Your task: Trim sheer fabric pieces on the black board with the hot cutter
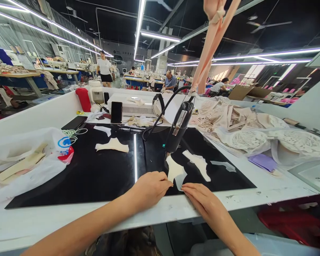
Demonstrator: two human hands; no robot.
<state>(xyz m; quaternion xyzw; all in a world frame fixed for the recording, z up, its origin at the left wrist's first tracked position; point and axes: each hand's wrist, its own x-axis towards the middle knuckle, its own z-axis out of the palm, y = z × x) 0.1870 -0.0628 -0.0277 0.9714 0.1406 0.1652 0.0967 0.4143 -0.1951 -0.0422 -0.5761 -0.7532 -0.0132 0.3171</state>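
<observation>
My left hand [149, 188] and my right hand [202, 199] rest at the front edge of a black mat [96, 174]. Both pinch a small cream fabric piece [176, 172] with a clear film edge, left hand on its left side, right hand at its lower right. A black hand-held tool [179, 128] hangs on a peach strap [210, 46] with its tip just above the piece. More cream cut pieces lie on the mat, one to the right [198, 163] and one farther back on the left [112, 145].
A plastic bag [24, 160] of fabric strips sits at left. A heap of lace pieces [256, 131] lies at right beside a purple scrap [264, 161]. A phone [116, 112] leans on a white box [136, 105]. Other people work at distant tables.
</observation>
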